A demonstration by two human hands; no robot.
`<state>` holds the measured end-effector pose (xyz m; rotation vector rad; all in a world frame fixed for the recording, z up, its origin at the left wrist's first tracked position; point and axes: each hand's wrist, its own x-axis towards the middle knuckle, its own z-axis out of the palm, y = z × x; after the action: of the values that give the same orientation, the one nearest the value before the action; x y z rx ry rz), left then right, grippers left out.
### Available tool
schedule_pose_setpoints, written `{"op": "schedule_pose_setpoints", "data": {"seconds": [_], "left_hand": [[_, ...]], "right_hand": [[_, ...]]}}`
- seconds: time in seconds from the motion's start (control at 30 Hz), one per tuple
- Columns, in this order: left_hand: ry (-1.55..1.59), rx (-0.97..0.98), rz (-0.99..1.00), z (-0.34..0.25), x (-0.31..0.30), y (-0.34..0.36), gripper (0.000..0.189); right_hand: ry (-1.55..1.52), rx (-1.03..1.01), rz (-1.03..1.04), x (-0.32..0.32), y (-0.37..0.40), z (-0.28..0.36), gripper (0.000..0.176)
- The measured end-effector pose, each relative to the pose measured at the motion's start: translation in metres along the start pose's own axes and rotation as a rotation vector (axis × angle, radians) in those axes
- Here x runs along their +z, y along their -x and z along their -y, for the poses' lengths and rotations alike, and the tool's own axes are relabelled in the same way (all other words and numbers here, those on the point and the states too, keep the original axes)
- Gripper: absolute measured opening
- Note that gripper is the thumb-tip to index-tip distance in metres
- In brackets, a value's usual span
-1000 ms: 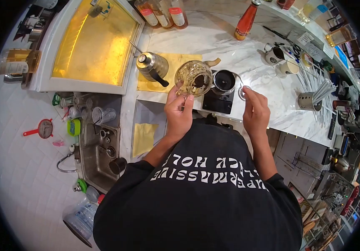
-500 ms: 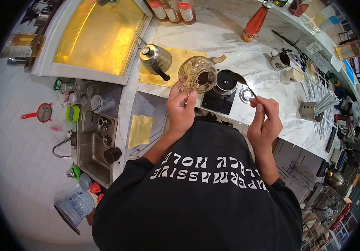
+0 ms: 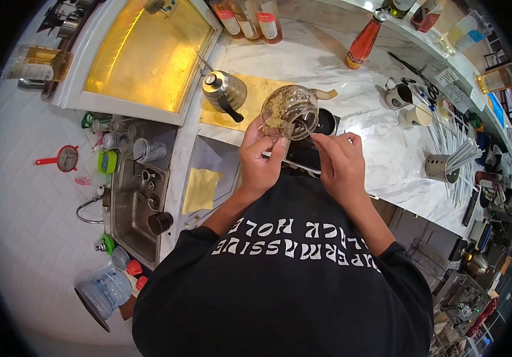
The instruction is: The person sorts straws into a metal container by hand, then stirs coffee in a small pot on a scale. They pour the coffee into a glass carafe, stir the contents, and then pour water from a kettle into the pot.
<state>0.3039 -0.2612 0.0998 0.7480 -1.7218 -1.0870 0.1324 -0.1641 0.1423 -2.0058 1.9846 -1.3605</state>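
Observation:
My left hand (image 3: 261,162) grips the lower side of a round glass pot (image 3: 280,104) with a pale handle, tilted so its mouth faces my right hand. Yellowish bits cling to the inside of its wall. My right hand (image 3: 342,163) pinches the handle of a dark spoon (image 3: 300,127), whose bowl is inside the pot's mouth and partly hidden by the glass. Just behind the fingers, a black round container (image 3: 326,122) stands on a dark scale (image 3: 303,156), partly covered by the hands and pot.
A steel gooseneck kettle (image 3: 225,92) stands on a yellow cloth (image 3: 262,86) left of the pot. The sink (image 3: 134,205) lies to the left. Along the right are a red bottle (image 3: 364,41), paper cup (image 3: 418,113) and straw holder (image 3: 439,166). Syrup bottles (image 3: 268,24) stand behind.
My right hand has moved left, bringing the spoon from above the black container into the pot's mouth. The pot has turned slightly, its mouth now more toward the right hand.

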Motion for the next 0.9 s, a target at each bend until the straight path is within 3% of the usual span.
{"op": "schedule_pose_setpoints", "data": {"seconds": [0.27,0.9], "left_hand": [[0.025,-0.034,0.065,-0.004,-0.001,-0.003,0.019],[0.046,0.076,0.052,-0.008,0.005,-0.008,0.01]], "right_hand": [[0.008,-0.015,-0.011,0.001,-0.003,-0.004,0.029],[-0.089,0.055,-0.031,-0.006,0.003,0.0,0.023]]}}
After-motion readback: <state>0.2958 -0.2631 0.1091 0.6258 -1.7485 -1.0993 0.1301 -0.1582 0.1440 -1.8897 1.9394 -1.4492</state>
